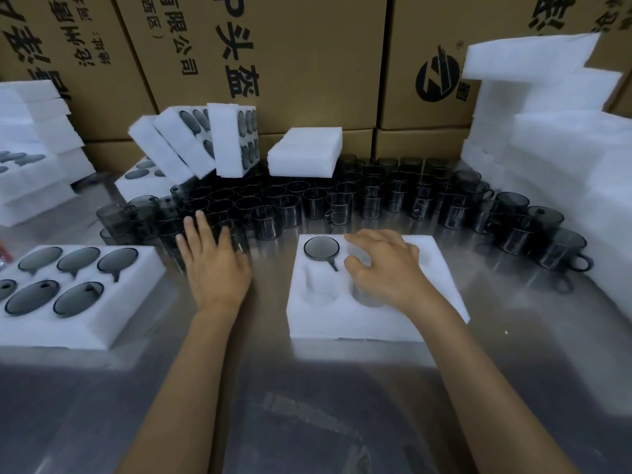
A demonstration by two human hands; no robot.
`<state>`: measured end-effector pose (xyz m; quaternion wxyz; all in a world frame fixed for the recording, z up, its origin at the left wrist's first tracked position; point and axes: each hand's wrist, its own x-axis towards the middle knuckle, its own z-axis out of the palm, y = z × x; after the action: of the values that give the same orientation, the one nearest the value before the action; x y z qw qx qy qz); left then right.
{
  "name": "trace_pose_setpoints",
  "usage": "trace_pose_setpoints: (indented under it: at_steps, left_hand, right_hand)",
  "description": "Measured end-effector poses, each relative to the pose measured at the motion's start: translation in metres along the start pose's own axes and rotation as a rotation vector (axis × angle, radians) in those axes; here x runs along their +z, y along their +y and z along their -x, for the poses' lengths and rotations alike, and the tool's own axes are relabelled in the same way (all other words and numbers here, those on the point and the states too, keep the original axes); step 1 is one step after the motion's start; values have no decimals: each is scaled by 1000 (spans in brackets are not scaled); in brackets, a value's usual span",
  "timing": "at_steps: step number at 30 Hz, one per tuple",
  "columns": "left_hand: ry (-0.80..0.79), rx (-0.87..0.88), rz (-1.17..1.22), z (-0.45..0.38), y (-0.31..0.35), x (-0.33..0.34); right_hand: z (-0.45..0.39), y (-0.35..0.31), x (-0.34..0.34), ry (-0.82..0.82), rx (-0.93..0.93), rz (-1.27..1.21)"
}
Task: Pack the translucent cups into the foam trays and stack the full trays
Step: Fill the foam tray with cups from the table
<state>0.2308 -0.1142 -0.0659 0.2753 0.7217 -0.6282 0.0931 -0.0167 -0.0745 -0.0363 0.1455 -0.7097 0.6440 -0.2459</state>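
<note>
With both the left hand (213, 265) and right hand (383, 265) loose and holding nothing, a cup (236, 234) should be seated squarely in the foam tray (359, 323).

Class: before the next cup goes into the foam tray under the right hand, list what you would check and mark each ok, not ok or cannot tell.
1. Foam tray flat on steel table: ok.
2. Free pockets left, only one seated cup: ok.
3. Left hand on loose cups: ok; grip cannot tell.
4. Right hand holds nothing: ok.
5. Full tray stacked: not ok.
</note>
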Motion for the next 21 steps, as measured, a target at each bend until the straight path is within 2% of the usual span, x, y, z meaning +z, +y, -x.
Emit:
trace_pose_setpoints:
  at_steps: [6,9,11,13,15,18,21]
  left_hand:
    - [9,-2,125,0,6,-1]
    - [30,74,356,2,21,-12]
    - [18,137,588,4,36,-27]
    - [-55,233,745,8,51,-42]
    - [-146,324,816,15,63,-52]
    - [-297,408,835,26,77,-55]
    - [-387,439,872,35,87,-52]
  right_hand:
    - [5,-4,-2,18,10,-61]
    - [4,-7,-9,89,42,-224]
    - [3,-8,-17,164,50,-441]
    - [3,-9,-26,173,43,-683]
    - [5,-6,-34,130,14,-812]
    - [8,0,-39,53,-66,-837]
    - [9,3,-41,92,-80,-732]
